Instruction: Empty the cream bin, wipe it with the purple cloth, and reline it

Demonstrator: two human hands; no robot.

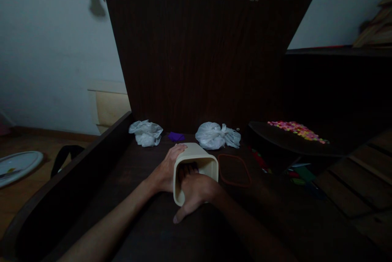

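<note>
A cream plastic bin (213, 168) lies tilted on its side on the dark wooden surface, its mouth facing me. My left hand (172, 166) is wrapped round the bin's left outer wall. Reaching into the mouth is my right hand (196, 190), with fingers stretched out inside and the thumb spread outside, below the rim. I see nothing in its fingers, though the bin's inside is dark. Just right of the bin, a brown rounded-square ring (234, 170) lies flat.
Behind the bin are two knotted whitish plastic bags (146, 133) and a small purple item (176, 136). A tall dark panel (199, 49) stands at the back. A raised ledge (76, 180) runs along the left. To the right, a dark shelf (260, 131) bears pink and yellow pieces (298, 130).
</note>
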